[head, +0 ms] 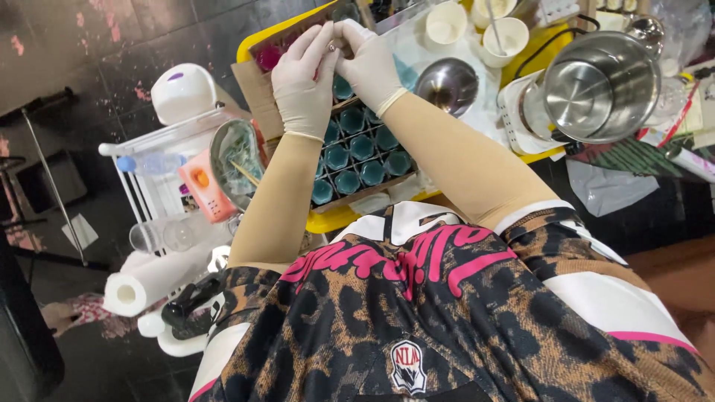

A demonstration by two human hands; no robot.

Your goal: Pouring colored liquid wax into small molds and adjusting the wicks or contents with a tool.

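I saw both gloved hands, left hand (302,78) and right hand (369,63), pinched together on a small metal piece (333,47) above the far teal-filled glass jars (361,152); lowering it needed steady aim.

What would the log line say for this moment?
hands: left hand and right hand, gloved, pinching something tiny | below: box of teal jars | right: steel pot

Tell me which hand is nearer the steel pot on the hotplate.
Right. The right hand is over the tray of teal cups, on the side toward the steel pot; the left hand is beside it, farther away.
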